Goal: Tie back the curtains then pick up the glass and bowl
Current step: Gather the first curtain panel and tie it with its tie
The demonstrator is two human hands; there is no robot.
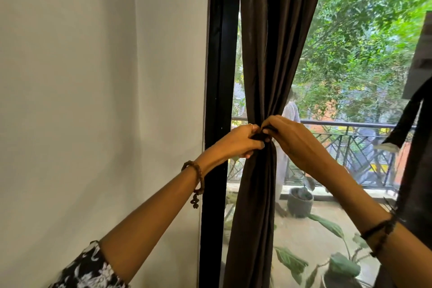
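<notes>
white wall on one side, glass door beside it; the dark curtain [257,77] hangs bunched against the door's frame edge. left hand [236,144] and right hand [294,140] both pinch the tie [263,135] at its waist. best to pull the ends evenly and snug.

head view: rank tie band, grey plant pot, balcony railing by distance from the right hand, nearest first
1. Tie band: pinched by the right hand where the curtain is cinched.
2. Balcony railing: outside the glass, behind and to the right of the hand.
3. Grey plant pot: on the balcony floor, below.
Railing versus pot is close; depth is hard to judge.
</notes>
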